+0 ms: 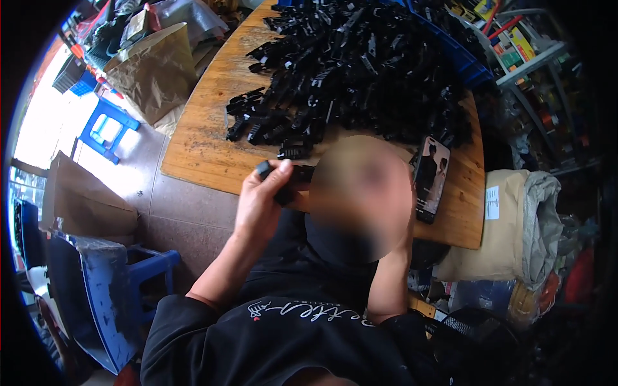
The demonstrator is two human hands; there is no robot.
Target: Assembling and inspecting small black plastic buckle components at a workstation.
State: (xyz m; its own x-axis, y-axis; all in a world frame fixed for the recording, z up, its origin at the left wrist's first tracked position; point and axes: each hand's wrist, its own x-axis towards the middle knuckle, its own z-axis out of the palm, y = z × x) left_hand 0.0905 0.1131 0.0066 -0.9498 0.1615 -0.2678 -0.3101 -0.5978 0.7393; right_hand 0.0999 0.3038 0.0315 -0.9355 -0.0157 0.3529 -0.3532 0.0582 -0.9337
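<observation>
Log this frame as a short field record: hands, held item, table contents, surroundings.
left hand: left hand raised over the table edge, gripping a small black plastic part
right hand: hidden behind a blurred patch; only the forearm shows
table: wooden table with a large heap of black plastic parts
phone: smartphone lying flat near the right edge, screen lit
floor left: blue plastic stool, brown paper bag
right side: tan sack, shelves of goods
</observation>
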